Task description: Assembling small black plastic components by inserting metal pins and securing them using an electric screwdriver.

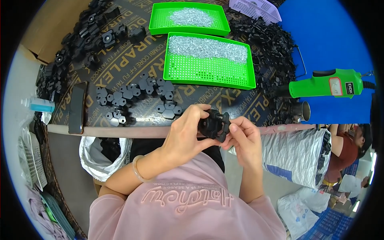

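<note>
Just in front of the table's near edge, a black plastic assembly [211, 127] is held between my two hands. My left hand [183, 134] grips its rounded body, with the thumb below and the fingers over the top. The fingertips of my right hand [245, 138] pinch the flatter, lobed piece at its right side. Whether that piece is fully joined to the body I cannot tell. On the table beyond lie several black hexagon-faced parts [128, 93]; one similar part [169, 110] is nearest my left hand.
Green perforated trays [200, 78] of small silvery metal pieces stand at the back. Small black parts [276, 52] are heaped at right, beside a green power screwdriver [326, 84] and a metal cup [303, 111]. A phone [77, 108] lies left. Another person [347, 152] is at far right.
</note>
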Tool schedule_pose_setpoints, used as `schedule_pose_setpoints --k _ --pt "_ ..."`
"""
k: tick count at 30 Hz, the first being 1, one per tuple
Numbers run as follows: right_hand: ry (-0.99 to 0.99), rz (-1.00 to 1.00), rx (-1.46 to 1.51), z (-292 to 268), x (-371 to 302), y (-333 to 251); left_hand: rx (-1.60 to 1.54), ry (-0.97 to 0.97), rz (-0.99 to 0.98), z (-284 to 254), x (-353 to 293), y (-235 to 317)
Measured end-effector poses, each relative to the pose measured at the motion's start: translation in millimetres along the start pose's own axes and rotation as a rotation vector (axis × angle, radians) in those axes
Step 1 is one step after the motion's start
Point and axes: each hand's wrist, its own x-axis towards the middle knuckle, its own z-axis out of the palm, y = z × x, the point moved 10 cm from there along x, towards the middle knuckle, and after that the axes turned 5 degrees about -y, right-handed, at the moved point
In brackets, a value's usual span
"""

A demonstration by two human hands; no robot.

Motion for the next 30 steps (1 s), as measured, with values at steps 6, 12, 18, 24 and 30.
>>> schedule_pose_setpoints --k 6,12,18,24,30 --pt "0.001 -0.009 -0.074 -4 0 -4 -0.016 -0.023 -0.003 -1 2 3" --pt "-0.015 -0.020 -0.170 -6 0 -4 -0.051 -0.070 -0.004 -2 1 11" --pt "-0.021 -0.299 -0.310 10 1 -30 -0.117 -0.175 0.002 4 -3 13" --pt "-0.171 -0.312 -0.646 19 2 -36 -0.128 -0.193 0.014 3 -6 8" --pt "-0.092 -0.551 -0.806 25 -8 -48 0.123 -0.175 0.346 3 -6 37"
